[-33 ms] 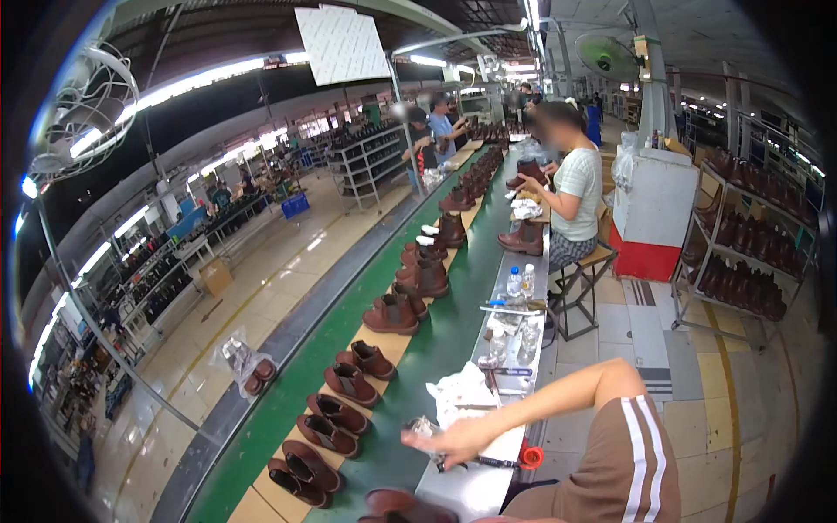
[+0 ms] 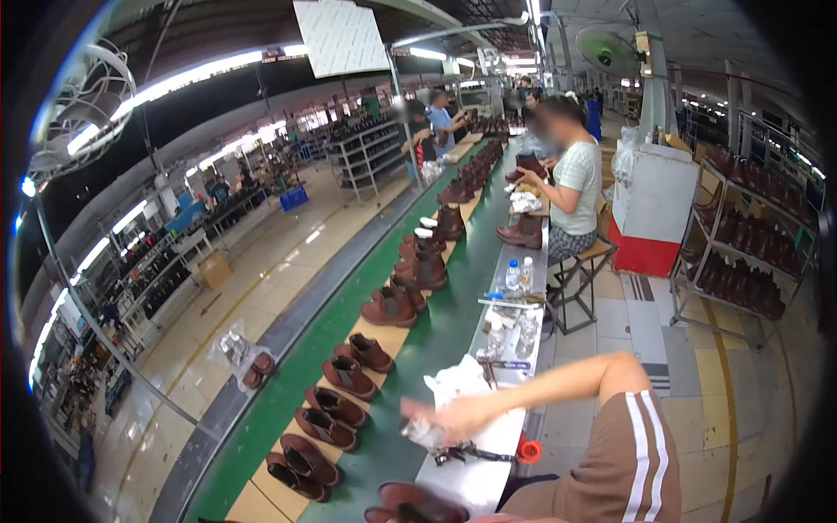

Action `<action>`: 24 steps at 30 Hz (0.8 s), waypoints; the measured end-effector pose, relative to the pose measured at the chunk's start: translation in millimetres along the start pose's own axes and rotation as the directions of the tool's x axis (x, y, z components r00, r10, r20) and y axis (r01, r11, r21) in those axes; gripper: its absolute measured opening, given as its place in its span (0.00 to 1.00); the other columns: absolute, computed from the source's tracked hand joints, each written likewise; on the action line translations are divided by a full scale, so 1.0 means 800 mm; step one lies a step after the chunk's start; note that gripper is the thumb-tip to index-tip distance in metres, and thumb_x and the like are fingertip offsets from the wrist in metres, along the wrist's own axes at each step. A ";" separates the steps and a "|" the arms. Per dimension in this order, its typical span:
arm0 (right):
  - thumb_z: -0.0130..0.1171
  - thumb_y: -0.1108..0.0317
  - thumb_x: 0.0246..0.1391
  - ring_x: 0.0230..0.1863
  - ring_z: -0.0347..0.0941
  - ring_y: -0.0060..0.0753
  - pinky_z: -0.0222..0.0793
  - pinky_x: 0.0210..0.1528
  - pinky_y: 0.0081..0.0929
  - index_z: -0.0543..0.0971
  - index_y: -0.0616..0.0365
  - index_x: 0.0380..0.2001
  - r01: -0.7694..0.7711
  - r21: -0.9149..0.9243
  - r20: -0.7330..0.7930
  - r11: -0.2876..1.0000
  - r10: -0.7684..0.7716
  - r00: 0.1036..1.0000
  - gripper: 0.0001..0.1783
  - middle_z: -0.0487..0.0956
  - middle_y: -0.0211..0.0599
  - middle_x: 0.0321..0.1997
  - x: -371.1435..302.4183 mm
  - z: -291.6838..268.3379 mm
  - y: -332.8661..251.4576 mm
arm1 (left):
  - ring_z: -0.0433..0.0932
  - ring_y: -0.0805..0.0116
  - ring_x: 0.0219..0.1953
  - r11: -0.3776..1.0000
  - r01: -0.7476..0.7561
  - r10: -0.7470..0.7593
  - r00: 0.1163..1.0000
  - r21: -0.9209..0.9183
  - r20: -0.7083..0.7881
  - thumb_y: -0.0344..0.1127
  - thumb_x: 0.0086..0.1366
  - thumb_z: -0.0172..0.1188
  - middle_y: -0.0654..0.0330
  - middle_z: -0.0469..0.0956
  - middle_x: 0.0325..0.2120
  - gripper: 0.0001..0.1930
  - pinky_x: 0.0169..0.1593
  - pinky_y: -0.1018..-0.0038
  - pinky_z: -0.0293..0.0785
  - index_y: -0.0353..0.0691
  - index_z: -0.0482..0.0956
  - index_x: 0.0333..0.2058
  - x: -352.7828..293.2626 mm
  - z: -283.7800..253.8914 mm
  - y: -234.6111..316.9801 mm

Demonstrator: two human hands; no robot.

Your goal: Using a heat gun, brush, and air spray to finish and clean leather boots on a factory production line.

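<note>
My right hand (image 2: 453,420) reaches in from the lower right over the near end of the white-topped ledge. Its fingers, blurred, close around a crumpled whitish wad (image 2: 422,433); I cannot tell whether it is cloth or plastic. Below the hand lies a dark, thin item (image 2: 471,452), beside a round red-orange piece (image 2: 529,451). White crumpled cloth or paper (image 2: 459,381) is just beyond my fingers. Dark red ankle boots (image 2: 417,503) show at the bottom edge, partly cut off. My left hand is out of view.
Pairs of dark red boots (image 2: 350,376) line boards on the green belt (image 2: 261,427). Bottles (image 2: 513,275) and tools stand farther along the ledge. A seated co-worker (image 2: 571,179) holds a boot ahead. A boot rack (image 2: 750,240) stands right; a bagged pair (image 2: 244,357) lies left.
My right hand has shifted slightly up with the wad, uncovering more of the dark item. The boots at the bottom edge have moved right and show more.
</note>
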State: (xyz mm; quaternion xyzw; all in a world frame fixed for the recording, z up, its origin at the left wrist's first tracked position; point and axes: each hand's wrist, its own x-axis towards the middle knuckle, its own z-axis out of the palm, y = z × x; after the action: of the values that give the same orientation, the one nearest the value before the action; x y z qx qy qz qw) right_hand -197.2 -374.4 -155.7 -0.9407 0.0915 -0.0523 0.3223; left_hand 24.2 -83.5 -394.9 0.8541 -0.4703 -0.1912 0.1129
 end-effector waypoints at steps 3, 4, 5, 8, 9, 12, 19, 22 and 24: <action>0.54 0.65 0.50 0.25 0.76 0.45 0.74 0.27 0.36 0.41 0.49 0.67 -0.053 -0.347 -0.418 0.936 -0.103 0.903 0.46 0.76 0.58 0.42 -0.002 -0.093 0.064 | 0.78 0.44 0.33 0.999 -0.004 0.006 0.999 -0.046 0.047 0.46 0.59 0.52 0.43 0.78 0.27 0.18 0.40 0.56 0.72 0.33 0.78 0.29 -0.061 -0.067 0.143; 0.54 0.65 0.50 0.25 0.75 0.41 0.73 0.28 0.33 0.47 0.51 0.62 -0.168 -0.426 -0.550 0.889 -0.107 0.829 0.40 0.75 0.52 0.39 -0.027 -0.190 0.099 | 0.78 0.45 0.35 0.999 0.021 -0.019 0.998 -0.031 0.059 0.45 0.60 0.51 0.42 0.78 0.28 0.18 0.42 0.56 0.71 0.33 0.78 0.31 -0.084 -0.088 0.179; 0.55 0.65 0.51 0.25 0.73 0.38 0.72 0.28 0.30 0.53 0.54 0.58 -0.298 -0.472 -0.673 0.830 -0.121 0.730 0.34 0.75 0.47 0.36 -0.072 -0.294 0.137 | 0.77 0.46 0.37 0.999 0.041 -0.040 0.996 -0.005 0.077 0.44 0.61 0.51 0.41 0.78 0.30 0.18 0.44 0.56 0.71 0.33 0.78 0.33 -0.101 -0.104 0.199; 0.56 0.66 0.53 0.26 0.69 0.27 0.67 0.30 0.20 0.71 0.60 0.46 -0.641 -0.458 -0.882 0.616 -0.226 0.413 0.18 0.74 0.30 0.27 -0.176 -0.430 0.209 | 0.76 0.46 0.26 0.967 -0.217 0.227 0.972 -0.135 0.062 0.45 0.54 0.58 0.48 0.77 0.21 0.15 0.32 0.56 0.72 0.36 0.77 0.26 -0.057 -0.087 0.169; 0.57 0.63 0.55 0.28 0.70 0.20 0.67 0.32 0.15 0.68 0.61 0.53 -0.273 0.152 -0.944 0.950 0.221 0.244 0.24 0.76 0.30 0.31 -0.083 -0.385 0.126 | 0.77 0.50 0.29 0.945 -0.199 0.245 0.956 -0.259 0.162 0.44 0.55 0.57 0.50 0.78 0.25 0.14 0.34 0.59 0.72 0.38 0.78 0.30 -0.066 -0.092 0.148; 0.49 0.58 0.61 0.33 0.74 0.20 0.69 0.35 0.17 0.69 0.59 0.54 -0.271 0.300 -0.628 0.914 0.404 0.666 0.22 0.79 0.35 0.38 -0.084 -0.236 0.031 | 0.76 0.64 0.30 0.610 0.195 -0.210 0.974 -0.768 0.081 0.46 0.61 0.55 0.56 0.77 0.23 0.17 0.37 0.73 0.70 0.36 0.78 0.37 -0.067 -0.132 0.110; 0.39 0.44 0.63 0.46 0.72 0.28 0.68 0.46 0.26 0.67 0.62 0.56 -0.677 0.556 0.396 0.482 0.562 0.726 0.32 0.76 0.39 0.47 -0.061 0.148 0.020 | 0.74 0.72 0.29 -0.135 0.246 -0.708 0.653 -0.960 0.267 0.59 0.62 0.49 0.62 0.77 0.29 0.23 0.33 0.75 0.69 0.45 0.73 0.42 -0.101 -0.075 0.027; 0.39 0.32 0.56 0.50 0.70 0.34 0.66 0.49 0.30 0.65 0.62 0.56 -0.715 0.579 0.462 0.392 0.564 0.684 0.43 0.74 0.44 0.50 -0.037 0.255 0.021 | 0.71 0.72 0.25 -0.626 0.215 -0.265 0.846 -0.750 0.463 0.66 0.59 0.48 0.66 0.75 0.24 0.24 0.27 0.73 0.66 0.51 0.72 0.35 -0.142 0.005 0.019; 0.41 0.33 0.56 0.50 0.69 0.33 0.65 0.49 0.27 0.67 0.63 0.54 -0.644 0.723 0.376 0.251 0.639 0.671 0.42 0.74 0.41 0.49 -0.038 0.307 0.023 | 0.72 0.71 0.25 -0.748 0.043 -0.204 0.934 -0.662 0.291 0.67 0.60 0.45 0.66 0.76 0.25 0.26 0.27 0.73 0.66 0.51 0.72 0.39 -0.137 0.034 0.027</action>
State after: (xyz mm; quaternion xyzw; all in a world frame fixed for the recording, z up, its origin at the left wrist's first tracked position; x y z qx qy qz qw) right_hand -190.8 -235.3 -361.4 -0.5594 0.4291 0.0498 0.7075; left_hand -57.0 -2.9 -387.0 0.2882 0.1648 -0.4815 0.8111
